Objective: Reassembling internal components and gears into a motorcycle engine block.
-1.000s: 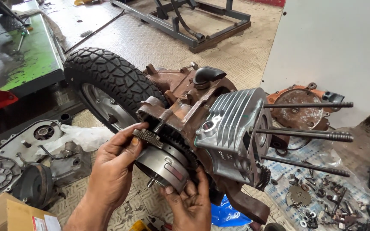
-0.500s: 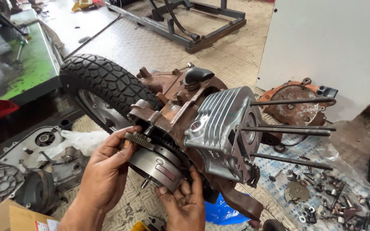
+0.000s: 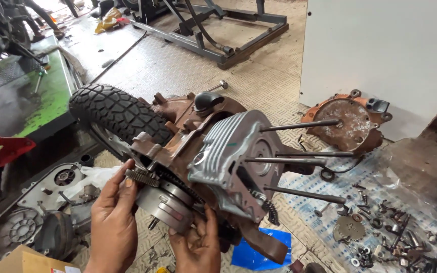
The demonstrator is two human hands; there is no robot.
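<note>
Down low, both hands on a round grey clutch (image 3: pixel 170 205) at the near side of the engine (image 3: pixel 213 156). Left hand (image 3: pixel 113 215) curled round the clutch's left edge, fingertips pressed on its toothed gear (image 3: pixel 141 176). Right hand (image 3: pixel 197 242) cupped under the clutch from below, fingers half closed against its rim. Engine lying on the checker-plate floor (image 3: pixel 178 65), finned grey cylinder (image 3: pixel 223 146) facing up, four long studs (image 3: pixel 299 161) sticking out to the right. Knobby tyre (image 3: pixel 117 112) just behind the engine, touching it. Rusty orange cover (image 3: pixel 347 121) beyond the studs. Loose bolts and washers (image 3: pixel 380 232) spread on plastic at the right.
</note>
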